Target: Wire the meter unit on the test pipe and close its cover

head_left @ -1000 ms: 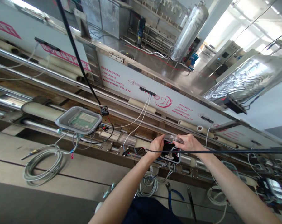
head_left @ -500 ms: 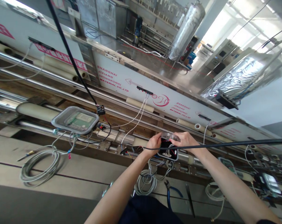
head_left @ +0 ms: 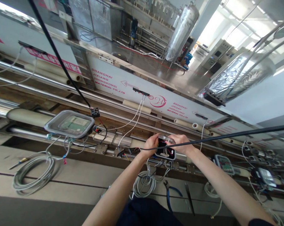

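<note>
A transparent lid (head_left: 165,138) is tilted up at the far side of a dark open junction box (head_left: 173,153). My left hand (head_left: 151,145) pinches the lid's left end, its fingers bent around the edge. At the other end, my right hand (head_left: 180,144) grips the lid with thumb and fingers closed. White and red wires show inside the box, and grey cables leave its near side. A black cable (head_left: 207,138) crosses in front of my right hand, hiding part of it.
Left along the rails stands another clear-lidded box (head_left: 70,124). Coiled grey cable (head_left: 144,185), blue-handled cutters (head_left: 168,194) and black tweezers (head_left: 189,198) lie on the near ledge. A second cable coil (head_left: 34,175) is farther left. Metal rails (head_left: 104,110) run behind my hands.
The view has shifted slightly, so the scene sits a little farther left. Both hands still hold the lid over the box, with only a slight change in its tilt.
</note>
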`<state>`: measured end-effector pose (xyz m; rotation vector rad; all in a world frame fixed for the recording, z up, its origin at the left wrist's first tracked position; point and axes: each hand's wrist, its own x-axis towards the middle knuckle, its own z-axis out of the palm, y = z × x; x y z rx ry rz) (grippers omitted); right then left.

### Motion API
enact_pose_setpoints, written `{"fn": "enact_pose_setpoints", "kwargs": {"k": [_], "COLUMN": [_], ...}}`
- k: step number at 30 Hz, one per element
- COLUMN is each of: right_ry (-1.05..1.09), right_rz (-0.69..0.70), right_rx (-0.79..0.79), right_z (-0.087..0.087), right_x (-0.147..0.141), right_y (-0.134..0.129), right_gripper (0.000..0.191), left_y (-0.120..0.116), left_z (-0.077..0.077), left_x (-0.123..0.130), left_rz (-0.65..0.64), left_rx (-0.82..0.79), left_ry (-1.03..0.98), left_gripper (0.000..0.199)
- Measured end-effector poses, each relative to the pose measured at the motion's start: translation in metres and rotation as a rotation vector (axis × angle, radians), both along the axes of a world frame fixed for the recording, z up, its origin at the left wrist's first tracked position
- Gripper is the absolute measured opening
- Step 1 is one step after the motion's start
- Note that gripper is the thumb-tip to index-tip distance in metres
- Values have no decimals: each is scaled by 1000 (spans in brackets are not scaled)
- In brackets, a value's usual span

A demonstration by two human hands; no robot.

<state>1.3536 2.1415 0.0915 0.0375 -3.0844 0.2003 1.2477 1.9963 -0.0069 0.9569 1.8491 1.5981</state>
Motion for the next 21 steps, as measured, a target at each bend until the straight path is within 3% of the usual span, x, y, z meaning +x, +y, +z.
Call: {"fn": "enact_pose_setpoints", "kwargs": {"k": [8,14,21], "right_ry": [26,66,121], "right_rz": [2,-18,-39], "right_rx": [65,73,73], "right_z": [-8,-13,-11], "right_x": [10,15,16], "right_y": [-8,-15,-17], "right_gripper": [25,27,27], "left_y": [-13,-30,-25], "left_z": [-4,10,5], "left_x": [24,29,27], "left_rz": [153,133,111], "left_rx": [71,130,97], "left_ry": [-8,163,323], "left_gripper": [42,26,19]}}
